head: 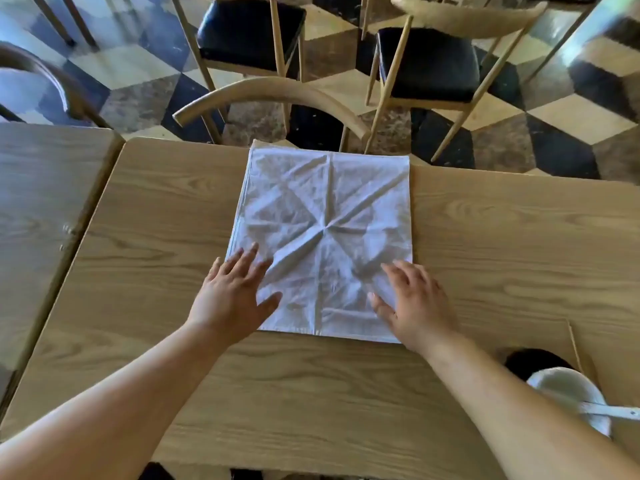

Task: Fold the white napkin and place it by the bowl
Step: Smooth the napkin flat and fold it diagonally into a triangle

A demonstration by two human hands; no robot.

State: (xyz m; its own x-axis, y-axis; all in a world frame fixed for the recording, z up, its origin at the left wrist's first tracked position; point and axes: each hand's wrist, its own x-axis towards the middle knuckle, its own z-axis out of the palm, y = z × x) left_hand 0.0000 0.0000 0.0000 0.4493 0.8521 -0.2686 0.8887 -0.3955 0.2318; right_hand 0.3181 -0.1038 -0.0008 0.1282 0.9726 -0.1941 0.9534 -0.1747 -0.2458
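Observation:
The white napkin (325, 216) lies spread flat as a creased square on the wooden table (502, 244), its far edge at the table's far rim. My left hand (232, 292) rests palm down on its near left corner, fingers apart. Over the near right corner my right hand (414, 299) lies flat, fingers spread too. Neither hand grips the cloth. A white bowl (568, 386) with a white spoon (609, 410) across it sits at the near right, partly hidden behind my right forearm.
A second wooden table (41, 209) adjoins on the left. Wooden chairs with black seats (429, 60) stand beyond the far edge on a chequered floor, one curved chair back (270, 95) right at the table's far rim.

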